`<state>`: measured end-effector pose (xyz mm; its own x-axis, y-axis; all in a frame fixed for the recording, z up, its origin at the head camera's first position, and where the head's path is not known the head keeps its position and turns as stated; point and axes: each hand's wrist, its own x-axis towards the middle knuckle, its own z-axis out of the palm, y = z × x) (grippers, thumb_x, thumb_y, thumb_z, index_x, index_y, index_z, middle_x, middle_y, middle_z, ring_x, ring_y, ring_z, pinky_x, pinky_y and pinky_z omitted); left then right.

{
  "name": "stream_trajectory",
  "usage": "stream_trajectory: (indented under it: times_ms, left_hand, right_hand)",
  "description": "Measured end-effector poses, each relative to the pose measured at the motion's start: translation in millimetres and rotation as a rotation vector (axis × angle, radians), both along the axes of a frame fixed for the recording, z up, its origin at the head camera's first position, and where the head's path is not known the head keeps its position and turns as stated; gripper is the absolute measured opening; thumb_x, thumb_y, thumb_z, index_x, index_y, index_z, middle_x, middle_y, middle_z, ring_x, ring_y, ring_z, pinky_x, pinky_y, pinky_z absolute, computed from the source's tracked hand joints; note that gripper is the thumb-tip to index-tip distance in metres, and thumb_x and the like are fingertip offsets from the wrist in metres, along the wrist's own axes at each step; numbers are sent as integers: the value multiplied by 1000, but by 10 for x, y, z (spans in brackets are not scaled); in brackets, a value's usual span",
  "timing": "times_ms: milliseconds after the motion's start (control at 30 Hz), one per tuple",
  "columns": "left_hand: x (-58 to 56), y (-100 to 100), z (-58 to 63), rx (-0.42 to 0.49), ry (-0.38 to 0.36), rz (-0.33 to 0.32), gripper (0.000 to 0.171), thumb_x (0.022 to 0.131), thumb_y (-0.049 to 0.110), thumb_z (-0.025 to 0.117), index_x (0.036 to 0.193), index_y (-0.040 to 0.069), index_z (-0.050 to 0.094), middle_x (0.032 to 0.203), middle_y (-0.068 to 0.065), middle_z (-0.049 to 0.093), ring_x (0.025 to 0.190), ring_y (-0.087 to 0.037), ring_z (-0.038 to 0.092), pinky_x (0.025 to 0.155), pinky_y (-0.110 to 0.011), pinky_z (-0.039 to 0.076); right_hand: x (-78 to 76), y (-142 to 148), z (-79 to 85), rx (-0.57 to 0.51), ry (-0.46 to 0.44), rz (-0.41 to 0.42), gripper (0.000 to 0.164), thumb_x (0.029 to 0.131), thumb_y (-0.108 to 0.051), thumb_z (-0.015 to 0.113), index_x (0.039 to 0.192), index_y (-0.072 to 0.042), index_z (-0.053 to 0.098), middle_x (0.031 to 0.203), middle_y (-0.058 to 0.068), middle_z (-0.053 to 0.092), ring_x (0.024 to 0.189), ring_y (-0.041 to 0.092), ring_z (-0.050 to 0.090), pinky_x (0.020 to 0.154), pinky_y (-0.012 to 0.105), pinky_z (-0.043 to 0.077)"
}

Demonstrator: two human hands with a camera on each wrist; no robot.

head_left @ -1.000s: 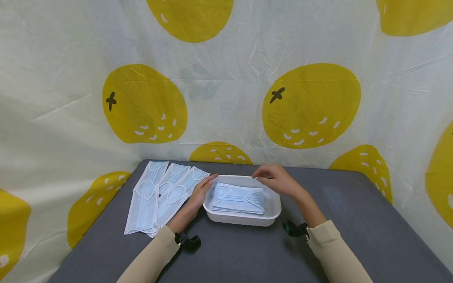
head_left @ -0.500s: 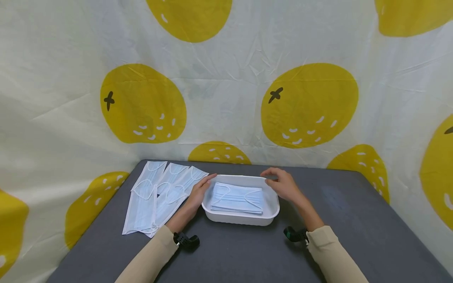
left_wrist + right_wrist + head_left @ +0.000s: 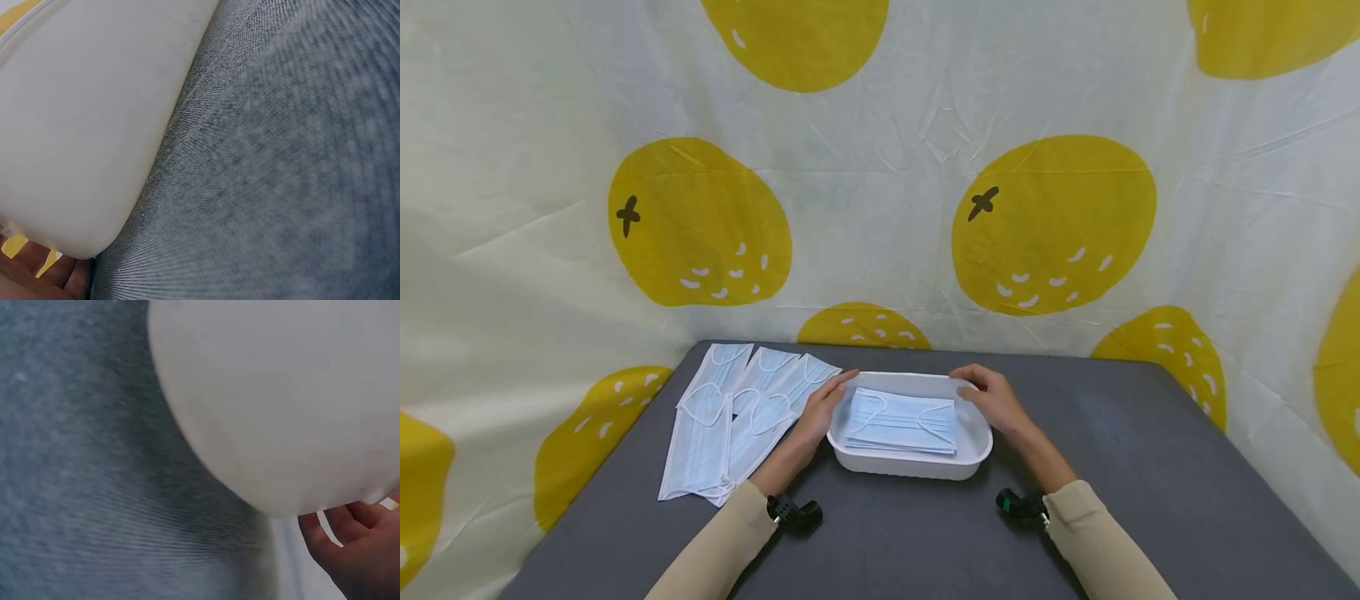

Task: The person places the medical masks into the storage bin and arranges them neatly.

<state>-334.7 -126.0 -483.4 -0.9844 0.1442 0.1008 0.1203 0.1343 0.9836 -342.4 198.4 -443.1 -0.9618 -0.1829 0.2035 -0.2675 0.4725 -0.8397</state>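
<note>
Left hand (image 3: pixel 815 413) and right hand (image 3: pixel 997 404) angle inward, clamped on opposite ends of a white plastic tub (image 3: pixel 910 465); pale-blue face masks (image 3: pixel 901 423) inside lie stacked, flat.

The dark grey table (image 3: pixel 910 546) has rounded far corners at about 11 and 1 o'clock and runs out of view at 6, and seen close from the wrists its surface shows a fine, ribbed weave. A little toward 12 from the middle of the visible top, a white container (image 3: pixel 910 467) with rounded corners stands upright, one long side facing 6. Out at 10 o'clock, near the container, several pale blue, white-looped face masks (image 3: pixel 705 442) lie flat and overlapping, their lengths pointing between 12 and 2; the overlaps hide their exact number.
</note>
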Motion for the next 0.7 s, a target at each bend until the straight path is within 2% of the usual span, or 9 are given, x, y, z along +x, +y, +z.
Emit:
stream_trajectory:
  times_ms: [167, 400, 533, 633, 700]
  left_hand:
    - [-7, 15, 5, -2, 1, 4, 42, 113, 28, 40, 151, 20, 55, 163, -5, 44, 159, -30, 27, 130, -57, 15]
    - [3, 23, 13, -5, 0, 8, 42, 112, 27, 40, 151, 20, 55, 164, -6, 44, 158, -30, 27, 130, -58, 15]
    - [7, 16, 2, -3, -3, 7, 42, 112, 28, 41, 151, 20, 55, 164, -6, 44, 159, -30, 27, 130, -58, 15]
    - [7, 12, -7, -3, -4, 6, 42, 112, 29, 41, 151, 21, 55, 164, -5, 44, 159, -30, 26, 130, -59, 14]
    - [10, 14, -2, -4, -3, 6, 42, 112, 28, 41, 151, 21, 55, 164, -5, 44, 159, -30, 27, 130, -58, 14]
  right_hand:
    - [18, -19, -11, -58, -43, -36, 30, 103, -5, 58, 130, 4, 66, 133, 25, 64, 120, 34, 60, 92, 28, 47]
    - [248, -121, 247, -98, -61, -9, 33, 99, 4, 56, 131, 12, 61, 138, 31, 60, 132, 44, 55, 103, 37, 46]
    - [123, -77, 53, -120, -57, -2, 34, 100, 0, 59, 133, 5, 64, 141, 25, 62, 135, 40, 54, 108, 44, 45]
    - [-14, -26, -133, -144, -78, -12, 36, 100, -4, 60, 136, -2, 66, 144, 20, 62, 137, 35, 53, 112, 45, 42]
    - [-19, -20, -145, -157, -89, -4, 37, 100, -5, 61, 137, -2, 65, 145, 19, 61, 139, 34, 52, 113, 44, 40]
